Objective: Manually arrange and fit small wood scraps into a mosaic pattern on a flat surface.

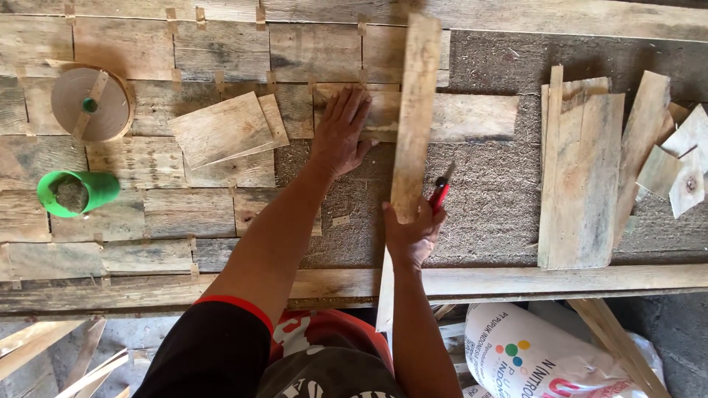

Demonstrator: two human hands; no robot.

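pressing flat with the left hand (341, 133), fingers spread and open, on a wide veneer piece (450, 116) lying crosswise in the upper middle of the frame. gripping with the right hand (413, 234), closed around the near end of a long narrow wood strip (414, 110) standing almost vertical through the centre, and also pinching a red-handled cutter (440, 193) just beside that strip. resting the strip across the wide piece, touching it where the two cross. showing, over the left half of the frame, a patchwork sheet (147, 214) of veneer pieces already joined with small tape tabs, so seemingly well along on that side. leaving, in the middle and right, bare fibrous board (487, 199) uncovered, with a stack of loose veneer pieces (582, 169) waiting at the right and two more loose pieces (225, 129) lying near the left hand. sitting at the upper left, a tape roll (92, 103), and below it a green cup (74, 193). judging roughly half covered, the right half remaining.
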